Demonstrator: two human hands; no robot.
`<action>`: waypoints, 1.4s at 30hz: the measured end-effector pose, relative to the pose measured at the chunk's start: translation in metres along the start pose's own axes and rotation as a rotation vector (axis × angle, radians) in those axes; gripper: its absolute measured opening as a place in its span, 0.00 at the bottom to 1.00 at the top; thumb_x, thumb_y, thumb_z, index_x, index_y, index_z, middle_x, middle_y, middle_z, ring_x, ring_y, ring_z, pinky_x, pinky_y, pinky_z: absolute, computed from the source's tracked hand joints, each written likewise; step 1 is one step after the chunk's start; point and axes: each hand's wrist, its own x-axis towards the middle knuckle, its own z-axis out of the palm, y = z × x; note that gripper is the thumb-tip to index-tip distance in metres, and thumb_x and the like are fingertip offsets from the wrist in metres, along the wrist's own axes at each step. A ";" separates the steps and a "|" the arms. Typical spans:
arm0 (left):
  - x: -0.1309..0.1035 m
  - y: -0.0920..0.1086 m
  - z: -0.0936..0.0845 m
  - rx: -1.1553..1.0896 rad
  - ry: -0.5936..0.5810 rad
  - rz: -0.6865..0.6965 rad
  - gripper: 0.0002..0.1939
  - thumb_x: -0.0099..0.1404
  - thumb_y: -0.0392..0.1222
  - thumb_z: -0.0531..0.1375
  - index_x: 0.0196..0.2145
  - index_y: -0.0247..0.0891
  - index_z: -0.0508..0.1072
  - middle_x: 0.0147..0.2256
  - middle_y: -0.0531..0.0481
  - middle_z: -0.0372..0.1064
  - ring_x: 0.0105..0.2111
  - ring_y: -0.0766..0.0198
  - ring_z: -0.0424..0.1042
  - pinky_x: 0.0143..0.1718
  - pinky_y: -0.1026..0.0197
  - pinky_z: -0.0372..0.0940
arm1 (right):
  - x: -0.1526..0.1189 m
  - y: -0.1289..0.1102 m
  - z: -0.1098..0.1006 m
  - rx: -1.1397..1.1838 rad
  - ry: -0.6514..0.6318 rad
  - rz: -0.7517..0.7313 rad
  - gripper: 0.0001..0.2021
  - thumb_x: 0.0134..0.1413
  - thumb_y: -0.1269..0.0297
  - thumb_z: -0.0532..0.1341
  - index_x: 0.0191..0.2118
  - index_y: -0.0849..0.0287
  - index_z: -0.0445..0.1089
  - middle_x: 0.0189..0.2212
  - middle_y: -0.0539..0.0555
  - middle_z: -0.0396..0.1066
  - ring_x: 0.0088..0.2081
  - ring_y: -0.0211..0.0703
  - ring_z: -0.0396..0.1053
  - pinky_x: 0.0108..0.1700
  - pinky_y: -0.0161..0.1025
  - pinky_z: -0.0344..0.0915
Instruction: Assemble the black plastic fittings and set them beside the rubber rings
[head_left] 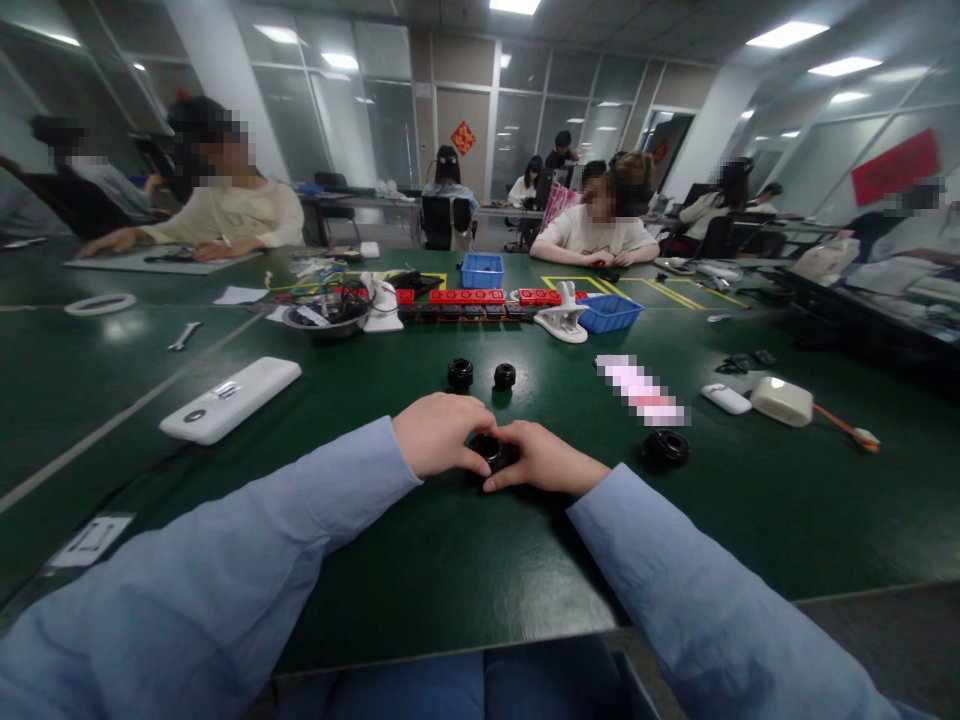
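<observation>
I see the dark green table (750,520) under everything; long white plastic device (229,399) lies far left; left hand (439,435) and right hand (544,460) both clenched on one small black round ring part (491,450), near centre; two matching black ring parts (481,375) just beyond; another (665,448) right.

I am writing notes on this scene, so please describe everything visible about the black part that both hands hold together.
The black part is small and round, ring-like, with a darker hollow at its centre. It looks like matte plastic or rubber; finer detail is hidden. It sits low on the green table, near the front edge, seemingly resting on it. The left hand covers its left side and the right hand its right, fingertips pressed against the rim, so only the top shows.
</observation>
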 end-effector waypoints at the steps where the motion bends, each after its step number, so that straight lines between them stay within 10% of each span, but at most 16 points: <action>1: 0.000 0.001 0.000 0.017 0.008 -0.016 0.18 0.53 0.48 0.66 0.41 0.37 0.73 0.36 0.49 0.71 0.36 0.60 0.70 0.33 0.64 0.60 | 0.001 -0.001 0.001 -0.012 0.009 0.020 0.27 0.38 0.57 0.70 0.48 0.58 0.69 0.31 0.50 0.70 0.32 0.40 0.66 0.33 0.35 0.57; 11: 0.003 0.009 0.006 0.215 0.097 -0.204 0.24 0.57 0.61 0.58 0.33 0.33 0.73 0.31 0.44 0.72 0.32 0.54 0.72 0.29 0.60 0.58 | 0.007 -0.009 0.006 -0.117 0.100 0.143 0.18 0.38 0.54 0.69 0.31 0.61 0.66 0.24 0.48 0.66 0.26 0.36 0.62 0.27 0.33 0.51; 29: 0.000 0.013 0.006 0.262 0.114 -0.366 0.37 0.60 0.69 0.43 0.32 0.30 0.73 0.32 0.37 0.72 0.33 0.48 0.72 0.31 0.55 0.59 | 0.003 -0.010 0.003 -0.126 0.082 0.100 0.17 0.39 0.54 0.68 0.31 0.60 0.67 0.25 0.49 0.66 0.27 0.38 0.63 0.27 0.33 0.52; 42: 0.000 -0.015 -0.006 -0.148 -0.062 0.315 0.22 0.54 0.41 0.66 0.47 0.40 0.71 0.45 0.47 0.68 0.45 0.59 0.67 0.48 0.60 0.59 | -0.005 0.005 -0.006 -0.066 -0.089 -0.070 0.18 0.39 0.58 0.69 0.37 0.60 0.73 0.32 0.52 0.69 0.36 0.43 0.65 0.38 0.38 0.59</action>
